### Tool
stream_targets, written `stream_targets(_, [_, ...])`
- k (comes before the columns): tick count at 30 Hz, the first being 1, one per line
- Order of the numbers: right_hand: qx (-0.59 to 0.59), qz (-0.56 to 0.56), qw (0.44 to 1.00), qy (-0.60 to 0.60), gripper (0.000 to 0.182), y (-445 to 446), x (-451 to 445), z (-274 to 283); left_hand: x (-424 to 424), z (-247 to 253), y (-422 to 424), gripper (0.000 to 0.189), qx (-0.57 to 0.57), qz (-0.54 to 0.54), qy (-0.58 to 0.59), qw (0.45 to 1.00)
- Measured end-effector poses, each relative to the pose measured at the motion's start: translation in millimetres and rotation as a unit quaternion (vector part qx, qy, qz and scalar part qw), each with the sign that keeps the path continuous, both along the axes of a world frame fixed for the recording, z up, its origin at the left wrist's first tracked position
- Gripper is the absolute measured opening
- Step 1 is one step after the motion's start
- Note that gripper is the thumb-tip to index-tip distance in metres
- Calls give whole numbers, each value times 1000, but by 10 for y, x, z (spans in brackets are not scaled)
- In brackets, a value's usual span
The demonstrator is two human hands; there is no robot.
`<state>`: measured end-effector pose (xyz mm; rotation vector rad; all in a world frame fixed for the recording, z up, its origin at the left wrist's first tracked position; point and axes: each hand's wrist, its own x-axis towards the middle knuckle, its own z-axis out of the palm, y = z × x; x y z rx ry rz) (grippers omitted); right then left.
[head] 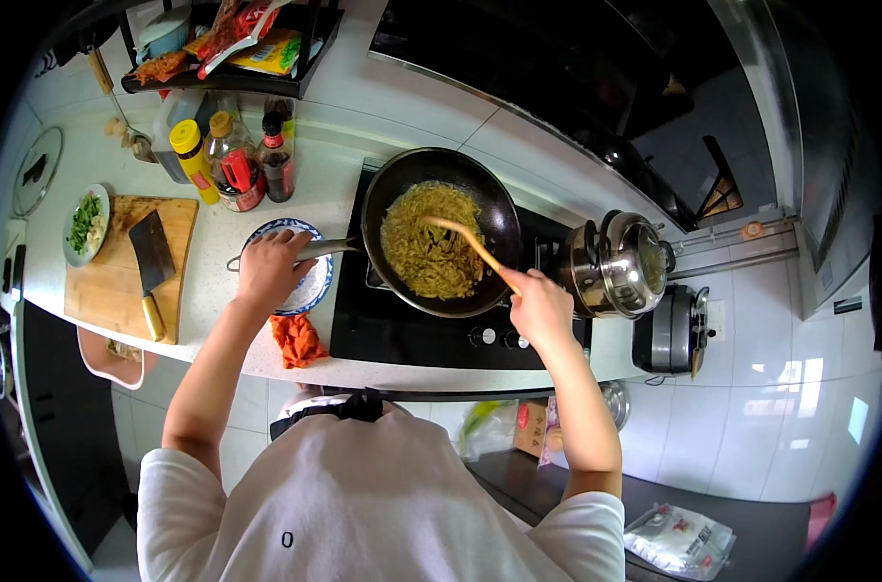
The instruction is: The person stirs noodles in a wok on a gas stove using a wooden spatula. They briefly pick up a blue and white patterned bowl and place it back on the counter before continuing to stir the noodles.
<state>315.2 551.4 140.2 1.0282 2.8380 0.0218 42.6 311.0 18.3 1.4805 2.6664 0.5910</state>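
Observation:
My left hand (273,263) grips the metal handle (328,248) of a dark wok (445,164) on the black gas hob (383,342). Shredded yellow-brown food (423,254) covers the wok's bottom. In my right hand (541,305) is a wooden spatula (477,244); its far end rests in the food, roughly mid-wok. Beneath my left hand and the handle, a blue-and-white patterned dish (323,280) stands on the counter, partly covered by them. An orange cloth (296,340) lies crumpled just in front of that dish.
A cleaver (151,254) lies on a wooden cutting board (113,291), beside a plate of chopped greens (86,224). Sauce bottles (233,164) stand behind. A lidded steel pot (616,265) sits right of the wok, near a dark appliance (666,331). The range hood (528,58) overhangs the back.

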Motion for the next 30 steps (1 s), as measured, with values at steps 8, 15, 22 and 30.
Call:
stream_targets(8, [-62,-12,997,39,46,169,35,-109,5,-4,5,34,-9,0,7,1000])
stream_targets(15, [-151,31,988,-23,43,-60,392,495,16,-29,-23,33,-10,7,12,1000])
stream_targets(22, [-29,-11,999,37,47,60,97,-4,-2,-15,-9,34,-4,1,6,1000])
stream_targets(30, [-43,48,998,16,47,124,85,-56,-10,-39,6,35,-2,-6,19,1000])
